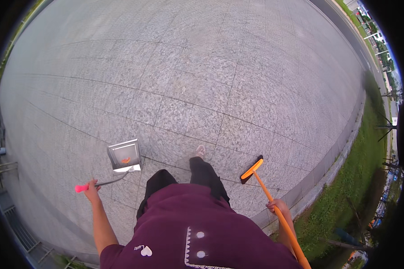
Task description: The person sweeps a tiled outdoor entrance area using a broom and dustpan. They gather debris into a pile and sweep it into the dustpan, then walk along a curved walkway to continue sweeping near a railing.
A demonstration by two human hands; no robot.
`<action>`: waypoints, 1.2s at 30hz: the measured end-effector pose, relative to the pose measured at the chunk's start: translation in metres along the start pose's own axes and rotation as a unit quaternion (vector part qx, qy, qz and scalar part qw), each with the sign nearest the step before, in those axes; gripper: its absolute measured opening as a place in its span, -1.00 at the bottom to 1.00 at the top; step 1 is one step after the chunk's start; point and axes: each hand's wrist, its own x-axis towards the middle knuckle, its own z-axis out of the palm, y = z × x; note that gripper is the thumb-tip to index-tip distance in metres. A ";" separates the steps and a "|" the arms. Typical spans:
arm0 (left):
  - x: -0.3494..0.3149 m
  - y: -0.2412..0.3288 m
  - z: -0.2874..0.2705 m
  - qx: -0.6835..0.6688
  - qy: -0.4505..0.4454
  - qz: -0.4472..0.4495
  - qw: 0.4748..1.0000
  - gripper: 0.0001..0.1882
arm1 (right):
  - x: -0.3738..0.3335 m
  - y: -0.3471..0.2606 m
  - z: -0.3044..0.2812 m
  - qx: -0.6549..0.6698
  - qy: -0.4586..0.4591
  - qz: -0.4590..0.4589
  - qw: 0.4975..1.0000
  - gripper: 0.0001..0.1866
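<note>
My left hand (93, 191) is closed round the handle of a metal dustpan (121, 154), just below its pink grip end. In the pan lies a small orange-red scrap (125, 160), too small to name for sure. On my other side, my right hand (278, 206) wraps round the orange pole of a broom (252, 169). The broom head has an orange top and dark bristles, and is at the lower right, near the paving. Pan and broom are apart, with my legs between them.
Grey stone paving (188, 76) with dark joints spreads ahead. A kerb (316, 177) runs along the right, bordering a grass strip (345, 188). A road (341, 20) curves past at the upper right. Metal railings or grating (24, 235) stand at the lower left. One shoe (200, 151) shows ahead of me.
</note>
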 end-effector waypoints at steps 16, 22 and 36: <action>-0.017 -0.005 0.052 -0.037 0.082 -0.080 0.993 -0.85 | -0.076 -0.278 0.293 -0.408 0.018 -0.265 0.874 -0.49; 0.016 -0.001 0.064 -0.052 0.090 -0.122 0.987 -0.85 | -0.001 -0.315 0.456 -0.378 -0.179 -0.212 0.883 -0.30; 0.119 0.055 0.096 -0.060 0.047 -0.137 0.988 -0.86 | 0.051 -0.375 0.426 -0.484 -0.007 -0.143 0.863 -0.28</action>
